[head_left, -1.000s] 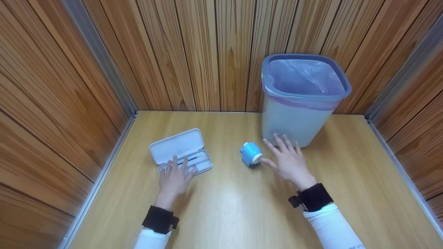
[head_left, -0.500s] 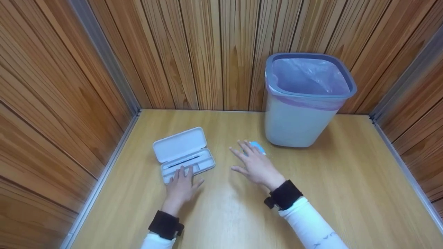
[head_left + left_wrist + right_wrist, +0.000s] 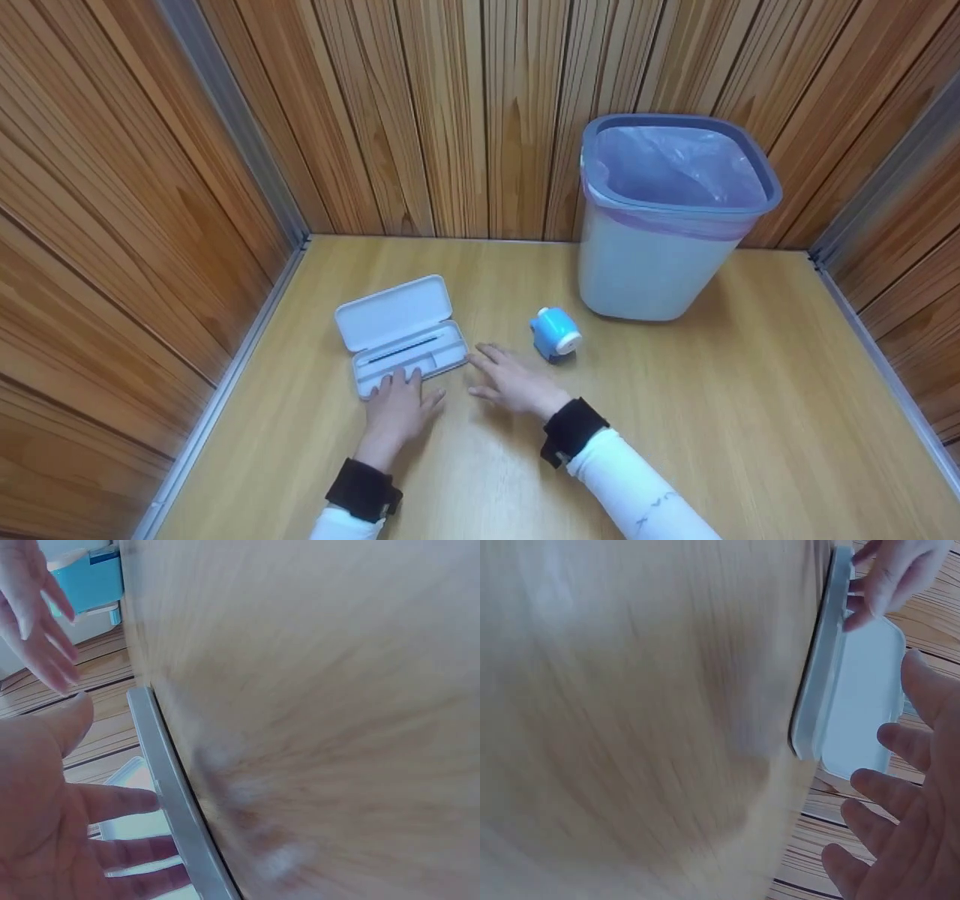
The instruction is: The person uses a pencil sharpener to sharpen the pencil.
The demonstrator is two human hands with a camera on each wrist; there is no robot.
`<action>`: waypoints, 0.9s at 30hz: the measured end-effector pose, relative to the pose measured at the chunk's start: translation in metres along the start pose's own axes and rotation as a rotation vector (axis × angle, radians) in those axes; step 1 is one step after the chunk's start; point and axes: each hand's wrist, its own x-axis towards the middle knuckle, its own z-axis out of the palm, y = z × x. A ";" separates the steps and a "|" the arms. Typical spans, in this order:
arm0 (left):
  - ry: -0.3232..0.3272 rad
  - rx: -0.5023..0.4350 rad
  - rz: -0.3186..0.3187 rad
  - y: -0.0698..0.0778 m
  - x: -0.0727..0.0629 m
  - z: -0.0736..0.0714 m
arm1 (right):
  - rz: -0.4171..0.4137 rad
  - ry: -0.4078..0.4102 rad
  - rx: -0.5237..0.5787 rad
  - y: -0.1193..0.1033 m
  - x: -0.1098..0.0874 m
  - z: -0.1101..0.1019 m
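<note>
A pale grey pencil case (image 3: 409, 360) lies with its lid (image 3: 394, 311) raised on the table, left of centre. One thin dark pencil or pen (image 3: 403, 349) lies in its long compartment. My left hand (image 3: 397, 412) rests its fingertips at the case's front edge, fingers straight. In the left wrist view those fingers (image 3: 127, 802) reach over the rim. My right hand (image 3: 517, 382) hovers near the case's right end, fingers spread and holding nothing; the right wrist view shows a gap between its fingers (image 3: 885, 795) and the case. Behind it sits a small blue and white object, probably a pencil sharpener (image 3: 555, 331).
A whitish waste bin (image 3: 645, 262) with a grey-blue rim and a plastic liner stands at the back right. Wood-panelled walls (image 3: 517, 112) enclose the table (image 3: 712, 420) at the back and both sides.
My right hand has moved left, from beside the blue object, across in front of it, to near the pencil case. The left hand has drawn back from over the compartments to the front edge.
</note>
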 end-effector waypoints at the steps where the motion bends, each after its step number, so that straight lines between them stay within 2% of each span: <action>1: 0.009 -0.001 0.002 0.000 0.000 0.000 | 0.010 -0.017 0.011 -0.001 0.002 0.002; 7: 0.064 0.000 0.024 0.002 0.002 0.000 | 0.037 -0.059 -0.019 -0.005 0.014 0.010; 13: 0.075 0.027 0.032 0.002 0.002 0.001 | 0.054 -0.086 -0.048 -0.008 0.020 0.014; 20: 0.071 0.049 0.024 0.002 0.002 0.001 | 0.057 -0.071 -0.092 -0.012 0.024 0.016; 27: 0.115 0.088 0.064 0.000 0.000 0.002 | 0.063 -0.075 -0.095 -0.012 0.023 0.022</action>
